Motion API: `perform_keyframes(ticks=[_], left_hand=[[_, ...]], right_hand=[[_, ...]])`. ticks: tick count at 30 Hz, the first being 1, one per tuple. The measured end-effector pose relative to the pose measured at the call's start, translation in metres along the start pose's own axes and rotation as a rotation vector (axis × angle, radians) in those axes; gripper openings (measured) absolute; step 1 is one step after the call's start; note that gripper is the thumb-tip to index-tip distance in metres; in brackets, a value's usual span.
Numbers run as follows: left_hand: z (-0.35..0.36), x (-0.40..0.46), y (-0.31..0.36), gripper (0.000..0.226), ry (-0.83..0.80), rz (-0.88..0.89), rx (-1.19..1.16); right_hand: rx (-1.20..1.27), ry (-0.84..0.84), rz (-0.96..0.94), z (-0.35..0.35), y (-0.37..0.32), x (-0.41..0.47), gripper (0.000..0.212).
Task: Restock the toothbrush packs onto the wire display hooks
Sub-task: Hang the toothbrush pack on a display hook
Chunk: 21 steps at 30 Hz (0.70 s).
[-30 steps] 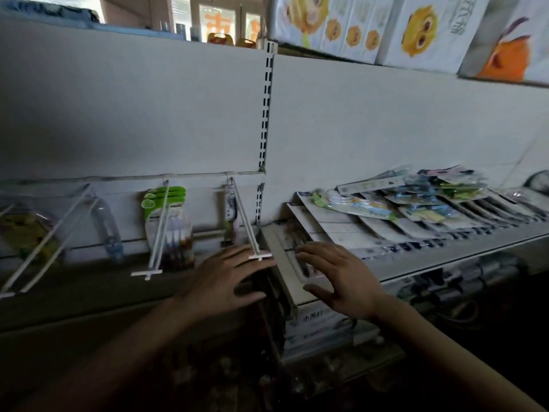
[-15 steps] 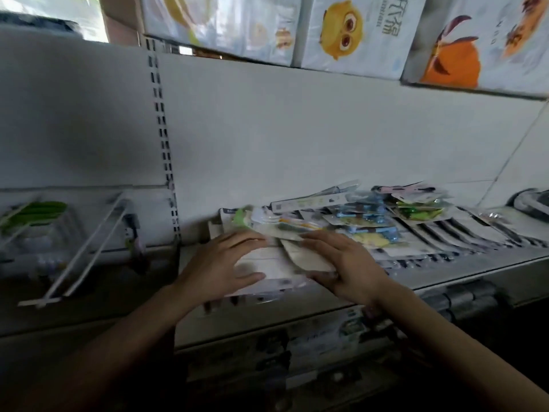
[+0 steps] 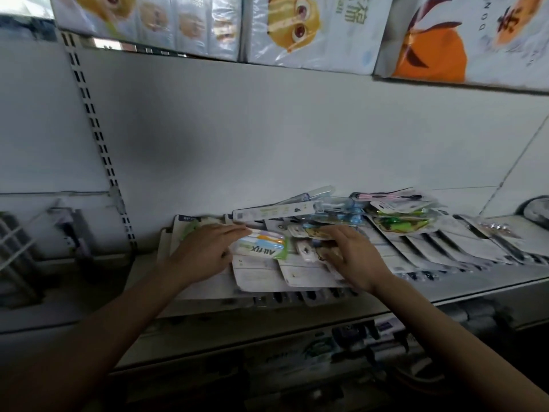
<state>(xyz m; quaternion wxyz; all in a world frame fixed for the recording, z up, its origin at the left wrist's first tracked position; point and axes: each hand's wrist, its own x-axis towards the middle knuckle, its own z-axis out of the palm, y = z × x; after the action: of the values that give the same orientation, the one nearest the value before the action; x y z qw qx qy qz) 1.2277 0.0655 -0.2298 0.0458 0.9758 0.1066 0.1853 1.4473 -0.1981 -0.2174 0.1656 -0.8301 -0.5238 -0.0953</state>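
Fingers of left hand point(image 3: 205, 253) and right hand point(image 3: 353, 257) lie seemingly straight on toothbrush packs point(image 3: 261, 248).

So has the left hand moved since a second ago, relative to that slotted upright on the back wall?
Yes. The left hand was by the wire hooks left of the slotted upright; it now rests right of it on the toothbrush packs.

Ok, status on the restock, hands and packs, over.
Both hands on the packs spread over the shelf: left hand flat, right hand fingering one. Wire hooks far left. Nothing in the way.
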Motion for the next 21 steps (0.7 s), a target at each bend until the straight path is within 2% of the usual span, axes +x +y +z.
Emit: perform_keyframes(ticks=[4,7,10,13,17,19,20,21], left_hand=[[0.001,-0.003,-0.005,0.074,0.018,-0.006,0.021],[-0.004,-0.012,-0.007,0.074,-0.044,0.003,0.040],[-0.009,-0.021,-0.009,0.073,-0.064,0.030,0.063],[-0.011,-0.028,-0.014,0.062,0.040,0.057,0.072],[-0.018,-0.033,-0.016,0.044,0.242,0.043,0.061],[-0.023,-0.038,-0.015,0.026,0.339,-0.040,0.085],[-0.025,-0.041,-0.013,0.025,0.367,-0.111,0.082],[-0.024,-0.045,-0.012,0.028,0.385,-0.187,0.069]], right_hand=[[0.053,-0.031,0.104,0.002,0.020,0.014,0.046],[-0.034,-0.056,0.069,0.004,0.022,0.021,0.042],[-0.166,0.004,0.006,0.009,0.017,0.026,0.028],[-0.302,0.015,-0.056,0.018,0.014,0.031,0.027],[-0.310,0.115,-0.102,0.017,-0.002,0.031,0.016],[-0.292,0.206,-0.172,0.015,-0.011,0.031,0.011],[-0.274,0.231,-0.208,0.014,-0.016,0.032,0.008],[-0.245,0.238,-0.233,0.012,-0.021,0.033,0.015]])
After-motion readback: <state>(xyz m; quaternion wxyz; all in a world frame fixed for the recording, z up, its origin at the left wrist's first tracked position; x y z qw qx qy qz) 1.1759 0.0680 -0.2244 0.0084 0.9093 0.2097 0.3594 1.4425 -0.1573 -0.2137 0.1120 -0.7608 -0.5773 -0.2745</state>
